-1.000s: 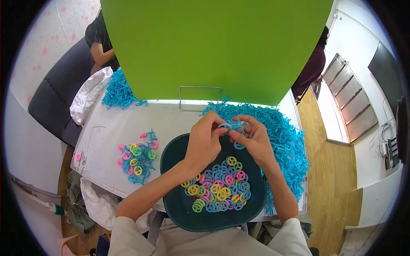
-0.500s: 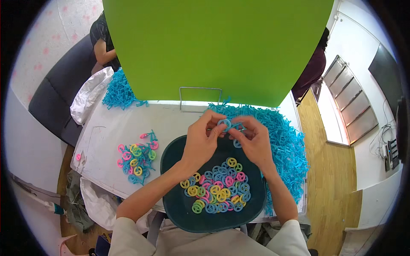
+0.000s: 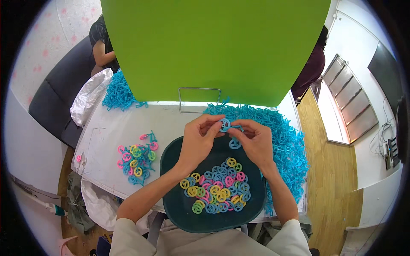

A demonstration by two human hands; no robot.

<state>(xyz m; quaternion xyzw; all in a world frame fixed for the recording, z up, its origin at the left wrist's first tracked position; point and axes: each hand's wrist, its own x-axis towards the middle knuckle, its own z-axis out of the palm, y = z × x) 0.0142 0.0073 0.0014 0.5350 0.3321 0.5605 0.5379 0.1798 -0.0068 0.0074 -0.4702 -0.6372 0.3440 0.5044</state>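
Both hands meet above the far rim of a dark green tray [image 3: 171, 200] on the white table [image 3: 111, 128]: the left hand [image 3: 198, 141] and right hand [image 3: 254, 141] pinch a small blue wheel-shaped plastic piece [image 3: 225, 124] between their fingertips, a second blue ring [image 3: 234, 144] hanging just below. Yellow, pink, green and blue rings [image 3: 218, 192] fill the tray; a white plastic bag [image 3: 87, 100] lies at the table's far left.
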